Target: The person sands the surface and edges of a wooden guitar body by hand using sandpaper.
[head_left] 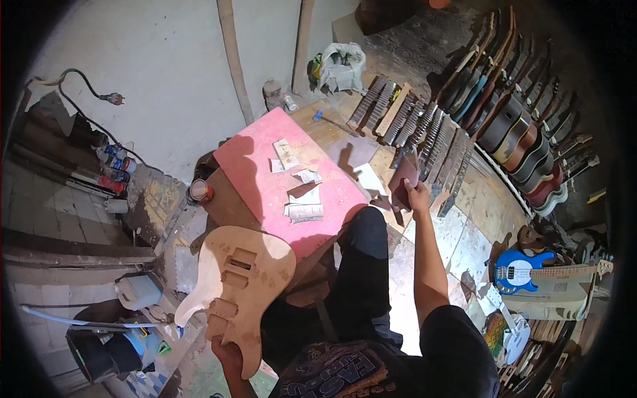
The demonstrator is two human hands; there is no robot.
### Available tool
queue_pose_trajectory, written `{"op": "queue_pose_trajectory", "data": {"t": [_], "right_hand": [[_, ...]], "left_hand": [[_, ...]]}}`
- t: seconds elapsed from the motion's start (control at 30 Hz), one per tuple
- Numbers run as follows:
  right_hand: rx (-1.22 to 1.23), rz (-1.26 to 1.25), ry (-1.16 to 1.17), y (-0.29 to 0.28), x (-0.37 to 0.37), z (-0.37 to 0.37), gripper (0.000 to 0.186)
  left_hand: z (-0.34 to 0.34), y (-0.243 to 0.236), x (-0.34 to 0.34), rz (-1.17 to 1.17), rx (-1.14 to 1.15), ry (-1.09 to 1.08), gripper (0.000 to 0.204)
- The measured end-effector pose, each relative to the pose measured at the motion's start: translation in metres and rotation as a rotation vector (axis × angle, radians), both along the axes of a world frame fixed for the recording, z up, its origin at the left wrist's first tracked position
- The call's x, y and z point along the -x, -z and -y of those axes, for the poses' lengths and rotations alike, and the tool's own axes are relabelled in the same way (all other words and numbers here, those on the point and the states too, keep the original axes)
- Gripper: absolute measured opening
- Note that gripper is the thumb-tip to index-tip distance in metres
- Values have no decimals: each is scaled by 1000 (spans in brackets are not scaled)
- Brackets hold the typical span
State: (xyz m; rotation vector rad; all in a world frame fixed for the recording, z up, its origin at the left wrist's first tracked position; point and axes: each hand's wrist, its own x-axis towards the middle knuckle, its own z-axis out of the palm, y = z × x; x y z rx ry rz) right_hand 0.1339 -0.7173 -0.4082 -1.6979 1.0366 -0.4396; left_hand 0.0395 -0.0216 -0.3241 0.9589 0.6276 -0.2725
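An unfinished wooden electric guitar body (259,292), with routed cavities in its face, is tilted up at my left side. My left hand (229,358) grips it by its lower end, with the fingers partly hidden behind the wood. Out to the right, my right hand (418,197) is closed on a reddish-brown sheet of sandpaper (403,178), above the tiled floor. On the pink board (245,156) in front of me lie several folded and torn pieces of sandpaper (305,211), some with the pale backing up. A pale block (286,154) rests among them.
Guitar necks (415,123) lie in a row on the floor ahead right, beside a hammer (332,119). Finished guitars (514,132) stand racked at the far right, with a blue bass (521,272) nearer. A tin (200,191) stands left of the board; buckets (99,351) sit lower left.
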Motion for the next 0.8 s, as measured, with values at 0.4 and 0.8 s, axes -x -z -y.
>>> {"op": "queue_pose_trajectory", "data": {"t": [0.4,0.8], "right_hand": [[871,-120,-1329,-85,-136,-182,64],[-235,-70,-1038,18,-135,-104,39]], "left_hand": [[12,-15,-4,-29,-24,-8,52],[-7,10,6,-91,-20,-46,56]]}}
